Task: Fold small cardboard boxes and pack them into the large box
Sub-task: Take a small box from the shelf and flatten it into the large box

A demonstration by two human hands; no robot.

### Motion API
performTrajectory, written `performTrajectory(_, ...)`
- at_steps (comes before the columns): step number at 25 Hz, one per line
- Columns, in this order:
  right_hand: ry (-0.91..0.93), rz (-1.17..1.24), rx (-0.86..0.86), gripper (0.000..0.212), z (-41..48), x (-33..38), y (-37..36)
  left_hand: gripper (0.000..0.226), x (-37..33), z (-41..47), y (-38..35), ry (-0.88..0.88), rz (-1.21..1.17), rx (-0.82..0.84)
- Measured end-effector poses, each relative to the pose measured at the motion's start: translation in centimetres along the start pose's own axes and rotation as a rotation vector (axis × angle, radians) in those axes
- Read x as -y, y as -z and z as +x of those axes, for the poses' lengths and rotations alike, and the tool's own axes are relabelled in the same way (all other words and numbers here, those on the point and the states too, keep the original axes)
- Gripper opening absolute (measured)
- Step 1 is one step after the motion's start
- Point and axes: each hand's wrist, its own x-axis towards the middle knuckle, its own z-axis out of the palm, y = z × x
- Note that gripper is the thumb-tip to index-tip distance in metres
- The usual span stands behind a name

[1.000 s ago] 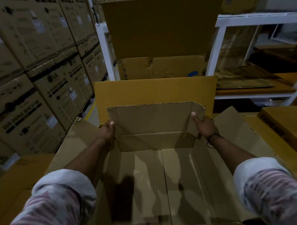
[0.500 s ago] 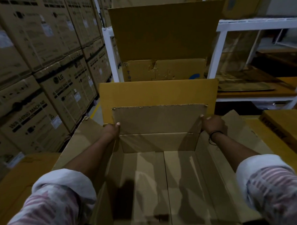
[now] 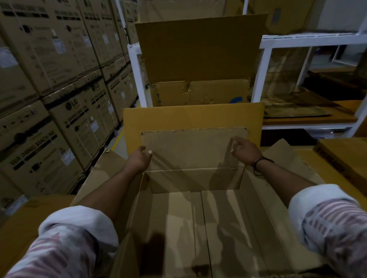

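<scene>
A large open cardboard box [image 3: 202, 231] stands right below me with nothing inside. Its far flap [image 3: 191, 149] stands upright, flat against a yellow-brown cardboard sheet [image 3: 194, 117] behind it. Side flaps spread out to the left [image 3: 100, 175] and right [image 3: 283, 156]. My left hand [image 3: 140, 159] hovers at the far flap's left edge, fingers loosely curled and holding nothing. At the flap's right edge my right hand [image 3: 244, 150], with a dark band on its wrist, is likewise relaxed. No small box is in view.
Stacked washing-machine cartons [image 3: 53, 122] wall off the left side. Straight ahead, another box [image 3: 199, 92] with a raised flap sits against a white rack [image 3: 265, 73]. Flattened cardboard [image 3: 298, 112] lies on the rack's shelf, and a flat carton [image 3: 349, 160] lies at the right.
Both hands gripped the far flap's side edges and pushed it upright against the sheet behind. Now they have let go and drawn slightly back.
</scene>
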Motion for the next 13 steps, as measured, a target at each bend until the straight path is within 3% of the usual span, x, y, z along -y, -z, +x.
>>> performTrajectory(7,0.055,-0.283,0.029,0.076,-0.1,1.8,-0.6,0.054,-0.4,-0.3,0.2,-0.084,0.122,0.012)
performTrajectory(13,-0.024,-0.393,0.120,0.088,1.0,3.5,-1.2,0.053,-0.5,-0.1,-0.2,-0.108,0.209,0.029)
